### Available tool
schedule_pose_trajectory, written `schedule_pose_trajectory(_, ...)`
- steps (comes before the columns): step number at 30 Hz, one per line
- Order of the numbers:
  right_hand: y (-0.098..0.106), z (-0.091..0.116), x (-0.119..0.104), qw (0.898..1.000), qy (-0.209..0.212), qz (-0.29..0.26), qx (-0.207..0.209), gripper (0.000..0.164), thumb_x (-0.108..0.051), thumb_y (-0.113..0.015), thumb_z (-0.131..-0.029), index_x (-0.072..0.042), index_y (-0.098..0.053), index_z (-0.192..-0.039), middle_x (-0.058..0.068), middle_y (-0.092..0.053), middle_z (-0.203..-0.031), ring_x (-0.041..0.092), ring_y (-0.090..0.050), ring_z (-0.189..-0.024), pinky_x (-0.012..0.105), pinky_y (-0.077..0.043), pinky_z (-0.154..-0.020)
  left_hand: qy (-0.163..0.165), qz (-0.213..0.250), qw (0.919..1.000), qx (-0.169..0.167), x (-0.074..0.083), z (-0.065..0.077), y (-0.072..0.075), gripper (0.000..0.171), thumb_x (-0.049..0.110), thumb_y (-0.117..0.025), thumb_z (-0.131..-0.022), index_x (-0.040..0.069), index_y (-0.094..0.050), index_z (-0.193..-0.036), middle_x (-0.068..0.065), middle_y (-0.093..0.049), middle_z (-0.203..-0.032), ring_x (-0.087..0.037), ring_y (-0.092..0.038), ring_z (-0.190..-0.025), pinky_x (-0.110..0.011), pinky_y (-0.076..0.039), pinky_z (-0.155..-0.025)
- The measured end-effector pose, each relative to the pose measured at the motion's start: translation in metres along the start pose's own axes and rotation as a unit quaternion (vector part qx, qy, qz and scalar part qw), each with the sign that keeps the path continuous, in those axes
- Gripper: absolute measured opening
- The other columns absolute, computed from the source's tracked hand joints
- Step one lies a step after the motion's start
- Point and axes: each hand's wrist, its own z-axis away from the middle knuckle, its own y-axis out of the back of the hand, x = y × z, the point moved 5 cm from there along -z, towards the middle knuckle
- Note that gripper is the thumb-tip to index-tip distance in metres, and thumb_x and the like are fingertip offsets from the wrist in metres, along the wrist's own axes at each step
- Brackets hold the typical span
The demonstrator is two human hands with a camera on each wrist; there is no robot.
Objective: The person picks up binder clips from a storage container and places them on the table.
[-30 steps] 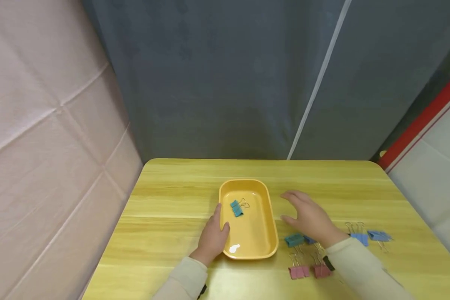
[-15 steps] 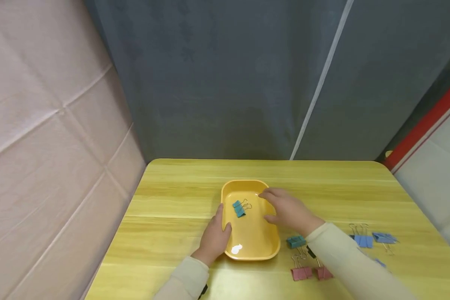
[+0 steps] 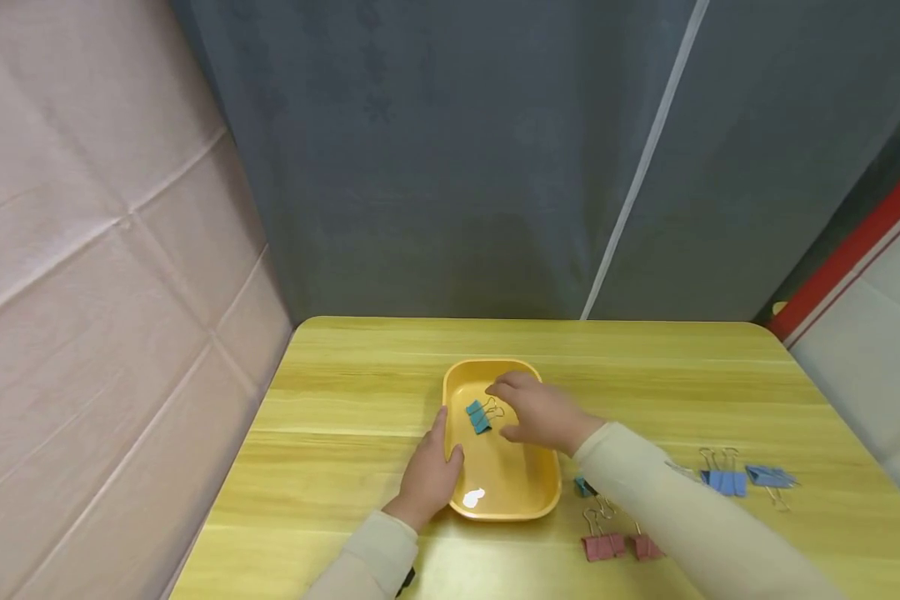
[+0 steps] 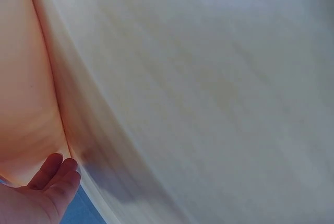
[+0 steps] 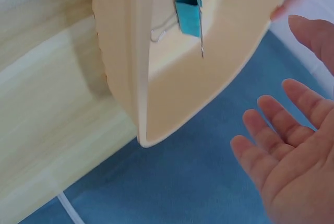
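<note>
A yellow plastic tray [image 3: 506, 475] stands on the wood-grain table with one teal binder clip [image 3: 479, 417] lying in it. My left hand [image 3: 426, 479] holds the tray's left rim, thumb over the inner side and fingers along the outer wall; the left wrist view shows those fingertips [image 4: 67, 169] against the wall. Over the tray's right side hovers my right hand [image 3: 543, 412], thumb and fingers apart beside the clip. In the right wrist view its palm [image 5: 302, 177] is bare, fingers spread and holding nothing.
Right of the tray lie two pink binder clips [image 3: 604, 547], a teal binder clip [image 3: 585, 486] partly under my right sleeve, and two blue binder clips [image 3: 723, 482] farther right. A dark curtain [image 3: 435, 167] hangs behind the table [image 3: 360, 350], with a pale wall covering [image 3: 105, 333] on the left.
My right hand has moved left from beside the tray to above it, near the clip inside. My left hand stays on the rim, and the sleeve now hides more of the clips.
</note>
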Motion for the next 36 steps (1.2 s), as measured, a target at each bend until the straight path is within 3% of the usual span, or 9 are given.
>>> schedule_pose_trajectory(3,-0.007,-0.004,-0.002,1.000,0.005,0.009,-0.018,0.058,-0.027,-0.073,-0.072,-0.010,-0.052,-0.124,0.009,-0.050,-0.124,0.024,-0.049,-0.111,0.036,-0.051,-0.079,-0.003,0.001,1.0000,-0.002,0.000,0.000,-0.001,0.064,0.029,-0.046,-0.092,0.017,-0.012,-0.145,-0.019,-0.040,-0.135,-0.035,-0.043,-0.118,-0.049,-0.038,-0.094)
schedule_pose_trajectory(12,-0.023,-0.023,-0.001,0.998,-0.008,0.023,-0.058,0.059,-0.023,-0.072,-0.073,-0.009,-0.051,-0.126,0.009,-0.048,-0.128,0.025,-0.044,-0.119,0.038,-0.041,-0.095,-0.010,-0.004,0.9999,0.007,0.001,-0.003,0.001,0.064,0.028,-0.047,-0.092,0.015,-0.013,-0.145,-0.020,-0.043,-0.132,-0.035,-0.045,-0.115,-0.049,-0.040,-0.092)
schedule_pose_trajectory(22,-0.047,-0.044,0.000,0.992,-0.027,0.076,-0.102,0.065,-0.029,-0.076,-0.069,-0.011,-0.050,-0.127,0.007,-0.047,-0.129,0.025,-0.041,-0.121,0.037,-0.041,-0.095,-0.009,-0.005,0.9999,0.000,-0.004,-0.002,0.001,0.065,0.028,-0.047,-0.092,0.017,-0.011,-0.145,-0.019,-0.041,-0.134,-0.035,-0.043,-0.118,-0.049,-0.038,-0.094)
schedule_pose_trajectory(36,-0.058,-0.051,0.004,0.988,-0.058,0.065,-0.124,0.065,-0.028,-0.076,-0.069,-0.011,-0.050,-0.126,0.006,-0.047,-0.128,0.025,-0.042,-0.119,0.040,-0.044,-0.092,-0.014,-0.001,0.9999,-0.003,0.000,-0.001,-0.001,0.065,0.028,-0.046,-0.092,0.017,-0.011,-0.145,-0.022,-0.044,-0.130,-0.036,-0.046,-0.114,-0.050,-0.043,-0.089)
